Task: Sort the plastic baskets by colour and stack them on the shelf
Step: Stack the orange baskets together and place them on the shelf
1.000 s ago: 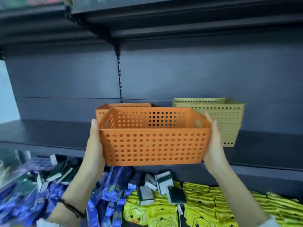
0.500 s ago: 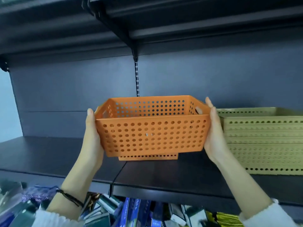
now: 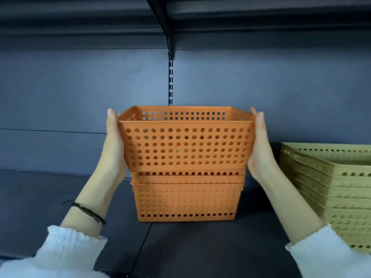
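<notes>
I hold an orange perforated basket [image 3: 186,145] by its two short ends, my left hand [image 3: 113,145] on its left side and my right hand [image 3: 261,149] on its right side. Its bottom sits in the mouth of an orange basket stack [image 3: 186,199] that stands on the dark shelf [image 3: 60,197]. The held basket is level and only partly nested. To the right on the same shelf stands a stack of several olive-green baskets [image 3: 331,189], cut off by the frame edge.
A dark back panel with a slotted upright [image 3: 170,83] rises behind the baskets. A bracket [image 3: 170,47] and an upper shelf hang overhead. Bare shelf surface lies to the left of the orange stack.
The view has moved closer and up to the shelf. Both hands have brought the orange basket over the orange stack and lowered it into the stack's top.
</notes>
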{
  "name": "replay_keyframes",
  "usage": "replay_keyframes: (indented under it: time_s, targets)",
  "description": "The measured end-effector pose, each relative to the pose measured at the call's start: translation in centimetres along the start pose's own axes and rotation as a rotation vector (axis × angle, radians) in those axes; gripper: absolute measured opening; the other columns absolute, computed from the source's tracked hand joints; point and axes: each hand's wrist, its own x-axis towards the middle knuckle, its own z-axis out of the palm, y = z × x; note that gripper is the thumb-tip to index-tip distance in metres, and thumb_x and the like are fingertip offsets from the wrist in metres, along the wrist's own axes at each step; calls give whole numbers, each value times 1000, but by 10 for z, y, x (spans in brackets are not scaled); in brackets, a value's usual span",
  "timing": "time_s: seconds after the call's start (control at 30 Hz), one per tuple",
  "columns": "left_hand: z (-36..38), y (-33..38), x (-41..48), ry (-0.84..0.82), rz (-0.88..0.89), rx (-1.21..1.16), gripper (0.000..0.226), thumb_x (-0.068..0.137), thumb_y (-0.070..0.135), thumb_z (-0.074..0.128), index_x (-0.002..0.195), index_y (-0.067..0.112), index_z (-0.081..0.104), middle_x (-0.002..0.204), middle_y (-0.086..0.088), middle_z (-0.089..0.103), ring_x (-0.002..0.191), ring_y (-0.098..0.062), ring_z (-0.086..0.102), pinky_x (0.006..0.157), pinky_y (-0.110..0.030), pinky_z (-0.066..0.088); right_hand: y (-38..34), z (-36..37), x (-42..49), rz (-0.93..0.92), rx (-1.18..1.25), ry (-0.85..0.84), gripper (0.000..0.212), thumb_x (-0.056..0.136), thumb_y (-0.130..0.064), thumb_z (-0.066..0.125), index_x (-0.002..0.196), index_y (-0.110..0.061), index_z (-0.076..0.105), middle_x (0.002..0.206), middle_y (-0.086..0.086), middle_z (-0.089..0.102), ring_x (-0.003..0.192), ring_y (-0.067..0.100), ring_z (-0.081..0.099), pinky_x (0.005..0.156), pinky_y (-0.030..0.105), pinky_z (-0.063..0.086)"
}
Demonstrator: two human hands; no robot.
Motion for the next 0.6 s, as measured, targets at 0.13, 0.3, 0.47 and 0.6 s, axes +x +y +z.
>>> replay_keyframes:
  time_s: [0.13,0.3,0.47,0.6]
  targets:
    - [1,-7,35,-38,-42,47,59,97,61,23,86,24,69,68,9,76,65,-1,72,69,-30,46,5,9,20,58,-91,87,37,93,-62,30,94,-36,56,85,-10,70,76,3,65,66,27,50]
    - [1,-29,57,-78,-230,154,50,91,59,32,83,18,60,78,0,74,69,-19,67,66,-34,46,20,1,34,140,-288,140,47,90,-63,31,101,-28,62,99,3,72,96,21,67,83,36,52]
    - [-22,-63,53,-100,-18,350,49,87,48,36,127,32,59,117,-2,64,107,-20,56,82,-40,44,52,-28,24,-67,-607,125,46,93,-56,31,112,-28,61,114,-5,64,107,8,58,93,34,44]
    - [-23,-88,36,-112,-66,195,35,91,55,36,114,44,60,109,8,68,94,-13,62,70,-34,45,75,-42,9,-16,-557,3,60,86,-66,24,132,-34,46,132,-10,51,118,1,49,97,25,40]
